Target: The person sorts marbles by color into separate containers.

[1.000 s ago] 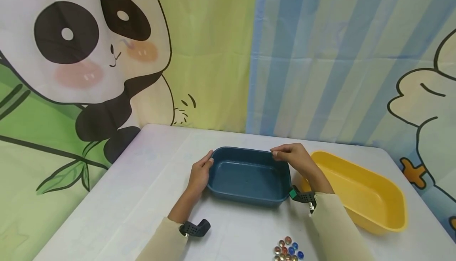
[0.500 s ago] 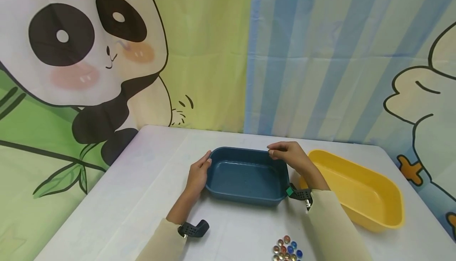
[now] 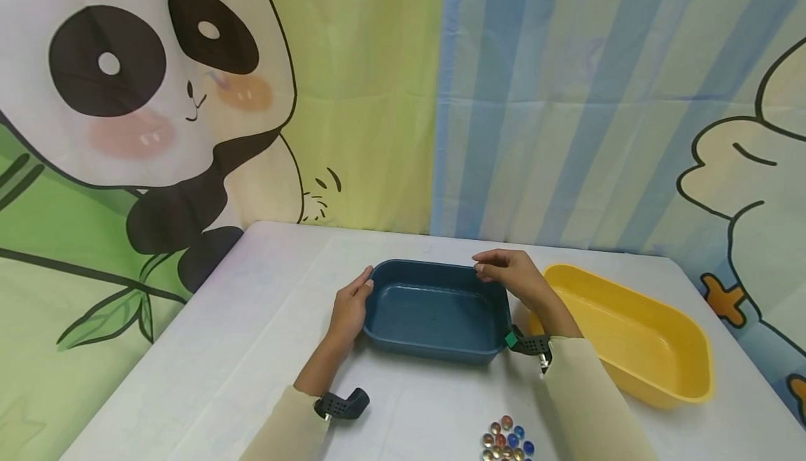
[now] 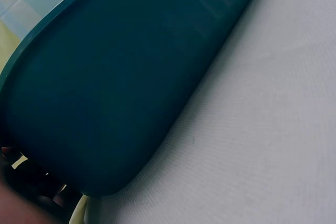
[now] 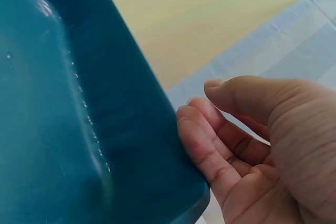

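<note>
A dark blue rectangular plastic tub [image 3: 434, 314] with rounded corners stands on the white table in the head view, nothing inside it. My left hand [image 3: 348, 310] grips its left end, thumb at the rim and fingers behind the outer wall. In the left wrist view the tub's outer side [image 4: 121, 87] fills much of the picture, those fingers dark at lower left. At the far right corner is my right hand [image 3: 513, 273]. The right wrist view shows its fingertips [image 5: 191, 129] against the outside of the rim, with the thumb raised apart from them.
A yellow tub [image 3: 655, 338] sits at an angle on the right, partly behind my right forearm. Several glass marbles [image 3: 502, 440], red, amber and blue, lie clustered near the front. A printed cloth [image 3: 365, 97] hangs behind the table [image 3: 252, 349].
The whole view shifts slightly left from the first frame. My right fingers now look slightly looser at the tub's rim; tub, left hand and marbles keep their places.
</note>
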{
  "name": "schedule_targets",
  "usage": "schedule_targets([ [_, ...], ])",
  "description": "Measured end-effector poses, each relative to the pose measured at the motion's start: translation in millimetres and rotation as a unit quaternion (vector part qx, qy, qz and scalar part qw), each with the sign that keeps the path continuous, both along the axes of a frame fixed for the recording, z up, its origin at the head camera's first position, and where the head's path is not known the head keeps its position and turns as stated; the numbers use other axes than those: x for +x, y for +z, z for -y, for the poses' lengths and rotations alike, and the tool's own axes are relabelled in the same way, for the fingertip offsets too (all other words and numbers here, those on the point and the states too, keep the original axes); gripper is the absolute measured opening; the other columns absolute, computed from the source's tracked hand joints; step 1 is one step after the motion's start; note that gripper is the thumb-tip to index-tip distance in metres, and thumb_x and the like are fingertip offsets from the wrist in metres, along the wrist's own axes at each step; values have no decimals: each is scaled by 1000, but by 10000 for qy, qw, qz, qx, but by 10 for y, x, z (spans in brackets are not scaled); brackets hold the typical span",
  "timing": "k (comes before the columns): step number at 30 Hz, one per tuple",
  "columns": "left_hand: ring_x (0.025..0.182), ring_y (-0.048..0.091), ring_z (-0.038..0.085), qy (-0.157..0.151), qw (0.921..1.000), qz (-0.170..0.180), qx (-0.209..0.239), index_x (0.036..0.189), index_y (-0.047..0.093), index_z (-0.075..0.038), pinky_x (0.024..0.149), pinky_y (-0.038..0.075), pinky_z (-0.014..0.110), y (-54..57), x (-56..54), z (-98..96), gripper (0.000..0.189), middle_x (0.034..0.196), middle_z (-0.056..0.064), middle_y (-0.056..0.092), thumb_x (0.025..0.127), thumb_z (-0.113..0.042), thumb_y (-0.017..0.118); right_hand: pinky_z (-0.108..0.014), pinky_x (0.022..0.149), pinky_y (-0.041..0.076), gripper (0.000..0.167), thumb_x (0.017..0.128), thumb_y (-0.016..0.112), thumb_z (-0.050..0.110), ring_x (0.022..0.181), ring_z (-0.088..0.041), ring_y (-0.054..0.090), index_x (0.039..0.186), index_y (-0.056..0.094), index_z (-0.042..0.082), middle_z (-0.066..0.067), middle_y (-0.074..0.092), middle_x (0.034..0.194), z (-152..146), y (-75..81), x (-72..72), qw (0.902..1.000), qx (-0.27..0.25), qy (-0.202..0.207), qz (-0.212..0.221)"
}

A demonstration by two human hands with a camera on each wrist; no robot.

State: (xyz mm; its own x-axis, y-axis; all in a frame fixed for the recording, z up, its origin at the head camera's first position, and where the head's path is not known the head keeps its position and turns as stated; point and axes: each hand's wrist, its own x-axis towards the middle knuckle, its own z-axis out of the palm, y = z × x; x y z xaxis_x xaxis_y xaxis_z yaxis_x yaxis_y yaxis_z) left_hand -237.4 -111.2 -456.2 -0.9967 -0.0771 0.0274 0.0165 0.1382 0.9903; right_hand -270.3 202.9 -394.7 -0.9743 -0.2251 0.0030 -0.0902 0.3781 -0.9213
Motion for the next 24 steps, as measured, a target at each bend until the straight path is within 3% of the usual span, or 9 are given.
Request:
schedule_targets([
  [17, 142, 28, 20, -37, 10000, -50, 7, 146, 44, -10, 116, 23, 41, 0, -7, 2, 45, 150, 0, 40, 103, -22, 45, -43, 99, 47, 34, 97, 60, 19, 103, -31, 64, 124, 62, -1, -15, 66, 115, 5, -3, 31, 9997, 106, -209, 18],
  [24, 141, 29, 19, -17, 10000, -4, 17, 146, 45, -11, 115, 23, 40, -11, 16, 5, 44, 149, 0, 41, 103, -22, 45, -39, 93, 51, 33, 98, 59, 15, 102, -32, 65, 126, 61, -3, -16, 66, 116, 46, -22, 115, 9997, -15, -214, -140],
])
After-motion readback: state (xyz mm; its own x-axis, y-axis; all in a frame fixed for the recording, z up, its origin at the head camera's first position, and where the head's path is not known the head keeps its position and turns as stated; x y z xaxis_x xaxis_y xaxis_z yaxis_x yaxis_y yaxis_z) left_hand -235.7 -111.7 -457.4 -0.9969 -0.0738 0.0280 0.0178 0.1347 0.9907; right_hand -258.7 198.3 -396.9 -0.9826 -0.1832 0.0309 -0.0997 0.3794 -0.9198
